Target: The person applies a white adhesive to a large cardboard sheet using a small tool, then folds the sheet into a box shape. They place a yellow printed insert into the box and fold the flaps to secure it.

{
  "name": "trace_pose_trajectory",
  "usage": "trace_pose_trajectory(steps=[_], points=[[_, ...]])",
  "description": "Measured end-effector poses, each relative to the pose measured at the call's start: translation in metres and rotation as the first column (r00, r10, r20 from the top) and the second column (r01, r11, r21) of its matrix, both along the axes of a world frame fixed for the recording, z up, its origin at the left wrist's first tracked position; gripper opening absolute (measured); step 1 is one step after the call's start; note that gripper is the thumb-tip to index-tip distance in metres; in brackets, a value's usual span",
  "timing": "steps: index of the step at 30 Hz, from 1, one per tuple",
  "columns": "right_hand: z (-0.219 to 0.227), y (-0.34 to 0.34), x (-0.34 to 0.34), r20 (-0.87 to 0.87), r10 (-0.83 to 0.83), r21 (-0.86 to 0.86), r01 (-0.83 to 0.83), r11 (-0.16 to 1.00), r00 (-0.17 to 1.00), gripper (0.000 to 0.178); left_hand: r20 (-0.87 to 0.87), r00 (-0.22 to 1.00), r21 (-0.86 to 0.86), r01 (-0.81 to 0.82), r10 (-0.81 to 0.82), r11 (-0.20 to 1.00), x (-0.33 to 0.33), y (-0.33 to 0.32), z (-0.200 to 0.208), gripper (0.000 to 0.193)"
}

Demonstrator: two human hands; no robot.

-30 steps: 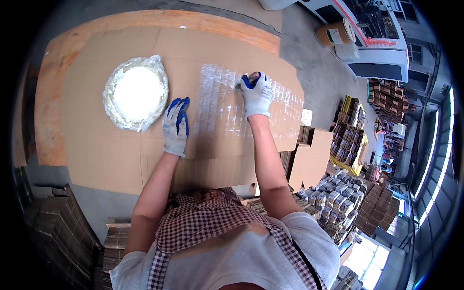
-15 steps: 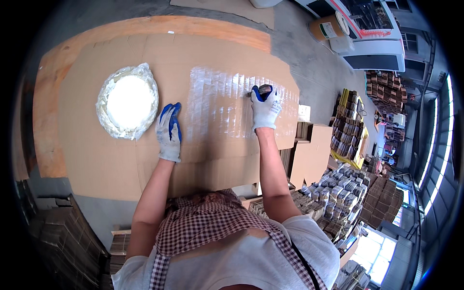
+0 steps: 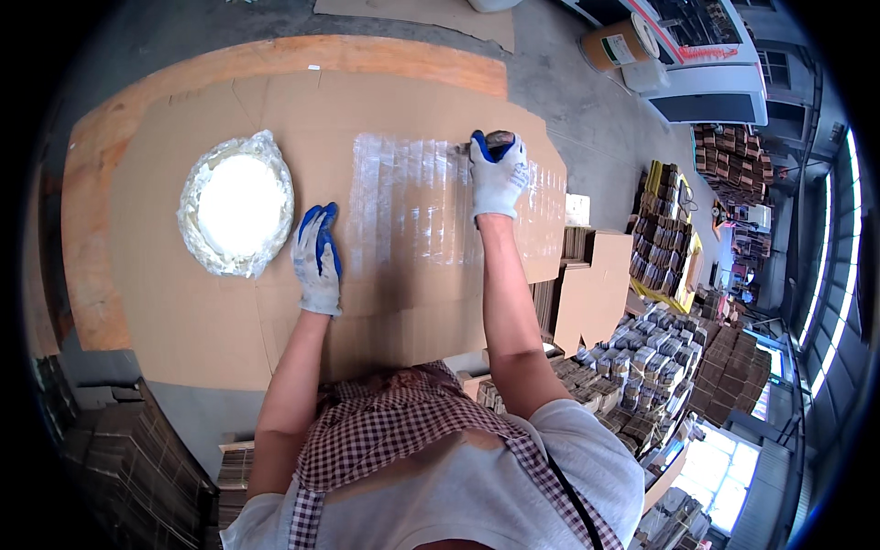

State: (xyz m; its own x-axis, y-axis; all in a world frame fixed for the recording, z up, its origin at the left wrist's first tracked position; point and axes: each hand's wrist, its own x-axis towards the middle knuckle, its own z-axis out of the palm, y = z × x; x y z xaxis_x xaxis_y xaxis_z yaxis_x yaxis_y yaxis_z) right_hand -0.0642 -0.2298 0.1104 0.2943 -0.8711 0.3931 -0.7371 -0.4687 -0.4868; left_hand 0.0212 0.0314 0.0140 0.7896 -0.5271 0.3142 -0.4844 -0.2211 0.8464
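Note:
On the large brown cardboard sheet (image 3: pixel 403 302) lies a shiny patch of clear tape strips (image 3: pixel 403 202), set side by side. My right hand (image 3: pixel 500 179), in a white and blue glove, is closed on a dark brownish block-like object (image 3: pixel 500 139). It works at the far edge of the taped patch; the object's exact kind is hidden by the fingers. My left hand (image 3: pixel 317 261), gloved alike, rests on the cardboard left of the patch with fingers stretched out, holding nothing. Beside it lies a round, glaring white thing (image 3: pixel 240 203) with a crinkled clear plastic rim.
An orange wooden board (image 3: pixel 367 53) shows beneath the cardboard. At the right stand cardboard boxes (image 3: pixel 591 293) and bundled cardboard stacks (image 3: pixel 632 357). More stacks (image 3: pixel 119 458) are at the lower left. A brown drum (image 3: pixel 614 46) stands near a white machine (image 3: pixel 706 87) at the far right.
My right hand has slid away from me to the far edge of the taped patch, still gripping the dark object. My left hand stays about where it was, and the view has shifted slightly.

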Motion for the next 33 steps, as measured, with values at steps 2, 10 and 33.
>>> trace_pose_trajectory(steps=[2, 10, 33], points=[[0.003, 0.005, 0.013, 0.012, 0.068, 0.113, -0.069, 0.991, 0.998, 0.034, 0.010, 1.000, 0.020, 0.013, -0.013, 1.000, -0.001, -0.001, 0.000, 0.044], [0.013, -0.001, -0.010, -0.102, 0.074, 0.102, -0.064, 0.993, 0.992, 0.038, 0.006, 1.000, 0.005, 0.031, -0.031, 1.000, 0.001, 0.003, -0.002, 0.044], [0.033, 0.100, -0.036, -0.142, 0.555, 0.356, -0.481, 0.801, 0.820, 0.041, 0.007, 1.000, 0.050, 0.014, -0.015, 0.999, -0.002, 0.004, -0.007, 0.039]])
